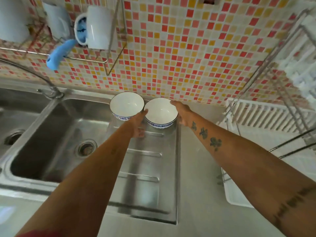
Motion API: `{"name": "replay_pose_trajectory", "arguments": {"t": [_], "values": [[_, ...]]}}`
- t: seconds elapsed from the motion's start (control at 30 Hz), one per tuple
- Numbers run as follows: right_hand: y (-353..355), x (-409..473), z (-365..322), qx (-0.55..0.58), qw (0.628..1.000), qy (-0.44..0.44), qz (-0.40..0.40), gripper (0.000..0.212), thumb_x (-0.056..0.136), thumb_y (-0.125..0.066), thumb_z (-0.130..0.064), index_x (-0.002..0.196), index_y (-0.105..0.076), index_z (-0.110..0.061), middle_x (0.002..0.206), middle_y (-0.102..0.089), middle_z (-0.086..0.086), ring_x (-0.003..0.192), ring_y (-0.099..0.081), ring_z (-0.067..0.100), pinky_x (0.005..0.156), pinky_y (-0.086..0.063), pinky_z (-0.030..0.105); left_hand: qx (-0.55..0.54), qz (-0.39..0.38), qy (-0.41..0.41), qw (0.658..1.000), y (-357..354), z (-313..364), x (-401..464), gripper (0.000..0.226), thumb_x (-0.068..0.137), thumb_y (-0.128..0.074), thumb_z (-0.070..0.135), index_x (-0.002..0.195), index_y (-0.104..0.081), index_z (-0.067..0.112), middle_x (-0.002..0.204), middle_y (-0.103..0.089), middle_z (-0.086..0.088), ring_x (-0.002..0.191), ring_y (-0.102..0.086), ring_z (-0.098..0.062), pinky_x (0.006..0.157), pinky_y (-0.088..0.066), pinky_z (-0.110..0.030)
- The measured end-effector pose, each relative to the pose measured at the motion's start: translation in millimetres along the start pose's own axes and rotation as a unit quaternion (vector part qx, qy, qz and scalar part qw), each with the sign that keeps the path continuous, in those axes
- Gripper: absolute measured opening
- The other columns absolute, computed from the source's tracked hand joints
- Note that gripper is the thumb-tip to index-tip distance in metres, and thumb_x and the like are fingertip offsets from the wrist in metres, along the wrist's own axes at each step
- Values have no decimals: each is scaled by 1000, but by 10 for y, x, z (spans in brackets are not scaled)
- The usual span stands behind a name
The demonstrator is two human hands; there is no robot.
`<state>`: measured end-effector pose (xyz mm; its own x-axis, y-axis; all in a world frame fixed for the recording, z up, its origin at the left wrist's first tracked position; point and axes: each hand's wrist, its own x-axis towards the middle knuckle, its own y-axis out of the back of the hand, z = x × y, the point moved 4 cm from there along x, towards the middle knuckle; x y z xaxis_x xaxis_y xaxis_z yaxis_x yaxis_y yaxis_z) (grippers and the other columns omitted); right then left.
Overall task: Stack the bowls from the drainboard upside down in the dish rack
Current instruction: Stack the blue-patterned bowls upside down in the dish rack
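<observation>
Two white bowls with blue patterned bases stand upright, side by side, at the far end of the steel drainboard point(148, 185). The left bowl point(126, 104) is untouched. Both hands are on the right bowl point(160, 112): my left hand point(138, 124) has its thumb on the bowl's left rim and its fingers low against the side, while my right hand point(182, 114) clasps the right rim and side. The dish rack point(259, 115), white slats inside a metal wire frame, stands to the right of the bowls on the counter.
A double steel sink point(51, 137) with a curved tap point(42, 81) lies to the left. On the tiled wall a wire shelf point(82, 59) holds white mugs and a blue tool. A white tray point(237, 194) sits under the rack at the right.
</observation>
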<state>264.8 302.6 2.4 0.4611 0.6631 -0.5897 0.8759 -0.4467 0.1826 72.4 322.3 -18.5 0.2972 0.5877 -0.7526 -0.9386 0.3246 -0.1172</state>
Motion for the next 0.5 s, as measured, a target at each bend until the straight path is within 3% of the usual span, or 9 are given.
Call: {"name": "replay_pose_trajectory", "arguments": {"t": [0.07,0.17,0.23,0.3,0.33,0.5], "values": [[-17,91,80,12,1000,-7,6,65,76,-67,-36,133,-48,-12,130,-58,11,115,-57,30,90,-49,39,-38,-18,3,999,-79,-6,130,65,88,-58,52,140,-37,18,151,-35,-13,122,-48,-37,102,-41,-47],[-67,129,155,46,999,-7,14,56,80,-61,-17,133,-46,-12,132,-55,14,115,-57,34,92,-52,48,-76,-30,1,997,-188,-17,264,59,94,-57,39,144,-33,19,143,-42,-12,127,-47,-40,102,-42,-51],[-109,161,205,59,998,-1,17,53,83,-51,-4,135,-42,-15,135,-50,12,119,-52,35,92,-51,54,-90,-33,-14,995,-242,-30,340,50,97,-53,29,143,-34,20,142,-46,-11,107,-58,-35,96,-46,-52],[-137,213,257,73,997,4,16,58,85,-40,4,137,-40,-21,139,-46,9,122,-49,35,89,-51,53,-112,-20,-38,993,-267,-47,385,45,99,-47,16,143,-34,18,145,-43,-17,83,-57,-30,95,-46,-52],[-145,238,287,79,997,5,17,62,85,-36,6,139,-40,-23,140,-45,7,122,-48,34,86,-52,51,-123,-14,-51,991,-272,-57,398,46,99,-44,11,143,-32,17,146,-41,-18,81,-57,-30,95,-46,-53],[-120,266,346,103,994,9,22,62,84,-33,11,137,-43,-18,138,-47,9,108,-47,30,87,-52,50,-135,-28,-97,986,-311,-55,382,53,94,-32,-6,142,-30,17,147,-37,-18,110,-49,-37,89,-49,-52]]}}
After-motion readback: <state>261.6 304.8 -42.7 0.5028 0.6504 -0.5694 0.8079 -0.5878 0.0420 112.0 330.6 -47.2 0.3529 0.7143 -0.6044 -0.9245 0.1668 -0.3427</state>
